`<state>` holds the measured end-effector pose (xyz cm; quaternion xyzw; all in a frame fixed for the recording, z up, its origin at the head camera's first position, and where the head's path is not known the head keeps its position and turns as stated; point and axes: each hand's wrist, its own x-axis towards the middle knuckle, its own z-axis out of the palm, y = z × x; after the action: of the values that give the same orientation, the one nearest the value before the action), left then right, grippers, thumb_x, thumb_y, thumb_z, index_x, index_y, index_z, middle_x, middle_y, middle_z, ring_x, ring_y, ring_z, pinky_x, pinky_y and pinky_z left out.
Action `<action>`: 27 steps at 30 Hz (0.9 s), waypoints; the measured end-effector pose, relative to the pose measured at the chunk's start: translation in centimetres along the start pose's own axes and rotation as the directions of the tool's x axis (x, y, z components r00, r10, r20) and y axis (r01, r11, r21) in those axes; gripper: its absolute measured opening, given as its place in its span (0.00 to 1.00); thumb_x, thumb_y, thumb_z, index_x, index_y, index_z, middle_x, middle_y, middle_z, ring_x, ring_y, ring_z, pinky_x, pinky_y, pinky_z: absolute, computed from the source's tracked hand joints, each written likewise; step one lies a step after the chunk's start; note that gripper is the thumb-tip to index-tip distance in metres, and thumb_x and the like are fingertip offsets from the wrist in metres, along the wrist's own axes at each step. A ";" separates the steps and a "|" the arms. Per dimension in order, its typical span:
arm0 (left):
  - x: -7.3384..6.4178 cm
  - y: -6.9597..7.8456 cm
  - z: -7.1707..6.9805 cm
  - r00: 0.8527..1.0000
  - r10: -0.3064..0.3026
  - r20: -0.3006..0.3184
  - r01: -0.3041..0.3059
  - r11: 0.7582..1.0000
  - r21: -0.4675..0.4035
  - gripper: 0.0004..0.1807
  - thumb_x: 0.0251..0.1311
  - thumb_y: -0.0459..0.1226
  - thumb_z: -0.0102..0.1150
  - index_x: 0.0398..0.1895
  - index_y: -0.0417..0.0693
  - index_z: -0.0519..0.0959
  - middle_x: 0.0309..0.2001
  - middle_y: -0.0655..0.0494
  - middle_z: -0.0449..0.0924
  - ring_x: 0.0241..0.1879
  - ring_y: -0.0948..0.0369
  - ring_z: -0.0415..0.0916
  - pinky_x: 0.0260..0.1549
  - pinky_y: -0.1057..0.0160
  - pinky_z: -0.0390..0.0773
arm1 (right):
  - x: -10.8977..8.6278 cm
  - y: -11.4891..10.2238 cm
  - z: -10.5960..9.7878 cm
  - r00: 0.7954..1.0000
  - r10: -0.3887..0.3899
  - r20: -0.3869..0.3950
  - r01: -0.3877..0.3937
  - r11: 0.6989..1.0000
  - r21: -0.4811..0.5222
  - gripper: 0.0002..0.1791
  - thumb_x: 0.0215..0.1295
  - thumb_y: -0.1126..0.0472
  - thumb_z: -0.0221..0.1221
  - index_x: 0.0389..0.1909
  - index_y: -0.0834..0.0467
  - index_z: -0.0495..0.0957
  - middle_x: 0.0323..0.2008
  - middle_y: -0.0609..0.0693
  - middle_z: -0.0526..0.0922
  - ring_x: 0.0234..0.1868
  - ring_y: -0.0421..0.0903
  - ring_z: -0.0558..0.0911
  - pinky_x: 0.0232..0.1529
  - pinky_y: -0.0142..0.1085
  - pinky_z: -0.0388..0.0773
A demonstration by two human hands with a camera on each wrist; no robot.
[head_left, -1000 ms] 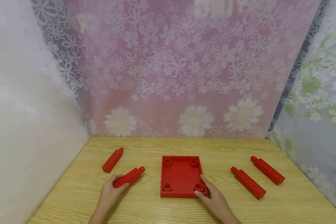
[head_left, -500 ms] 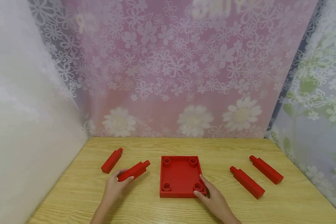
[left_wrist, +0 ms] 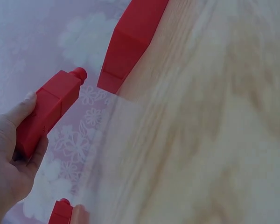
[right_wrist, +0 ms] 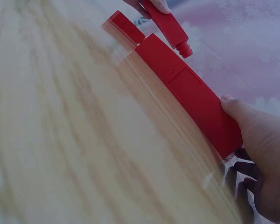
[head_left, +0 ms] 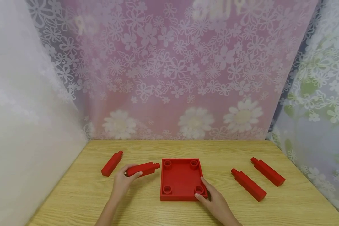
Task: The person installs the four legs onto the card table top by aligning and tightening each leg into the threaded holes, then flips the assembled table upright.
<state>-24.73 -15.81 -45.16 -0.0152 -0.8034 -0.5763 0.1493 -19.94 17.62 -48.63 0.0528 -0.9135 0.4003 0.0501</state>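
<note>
My left hand (head_left: pixel 122 183) holds a red table leg (head_left: pixel 144 169) between thumb and fingers, over the left side of the wooden table. The leg lies tilted, its narrow grooved tip pointing right, close to a red square tabletop (head_left: pixel 182 179). This piece lies with raised rim up, a round socket in each corner. My right hand (head_left: pixel 217 202) grips its near right corner, thumb at the front wall and fingers along the right side. The left wrist view shows the held leg (left_wrist: pixel 51 107) apart from the tabletop (left_wrist: pixel 128 44); in the right wrist view the thumb presses the tabletop (right_wrist: pixel 191 88).
Another red leg (head_left: pixel 112 164) lies at the left, beyond the left hand. Two more legs, the nearer one (head_left: pixel 248 185) and the farther one (head_left: pixel 268 171), lie slanted at the right. Flowered cloth (head_left: pixel 164 78) hangs behind the wooden table (head_left: pixel 147 210).
The left hand has carried its leg right and away from the body, toward the tabletop, turning the tip more to the right. The right hand keeps its grip on the corner.
</note>
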 end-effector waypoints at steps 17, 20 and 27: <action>1.9 1.8 2.2 0.999 0.035 -0.006 -0.035 0.998 -0.055 0.24 0.47 0.42 0.70 0.47 0.45 0.75 0.34 0.51 0.73 0.27 0.58 0.66 0.21 0.66 0.67 | 0.2 0.2 0.1 1.000 -0.002 0.003 0.002 1.000 0.002 0.43 0.55 0.37 0.57 0.67 0.56 0.61 0.62 0.58 0.66 0.61 0.58 0.65 0.55 0.53 0.64; 2.3 2.1 2.5 0.999 0.045 0.000 -0.045 0.997 -0.066 0.24 0.47 0.42 0.70 0.48 0.47 0.75 0.37 0.51 0.74 0.31 0.57 0.68 0.24 0.65 0.69 | 0.2 0.2 0.1 1.000 -0.005 0.002 0.005 1.000 0.004 0.43 0.55 0.37 0.58 0.67 0.57 0.61 0.62 0.58 0.66 0.61 0.58 0.65 0.55 0.53 0.64; 3.2 3.2 3.1 0.999 0.041 -0.006 -0.042 0.997 -0.070 0.25 0.47 0.41 0.70 0.49 0.46 0.73 0.42 0.50 0.75 0.37 0.56 0.74 0.31 0.63 0.75 | 0.0 0.0 0.0 1.000 -0.010 0.000 0.010 1.000 0.008 0.43 0.55 0.37 0.58 0.67 0.57 0.61 0.62 0.59 0.66 0.60 0.58 0.65 0.55 0.53 0.64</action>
<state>-27.87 -12.32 -42.30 -0.0359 -0.7817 -0.6011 0.1624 -19.99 17.64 -48.61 0.0574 -0.9117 0.4036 0.0517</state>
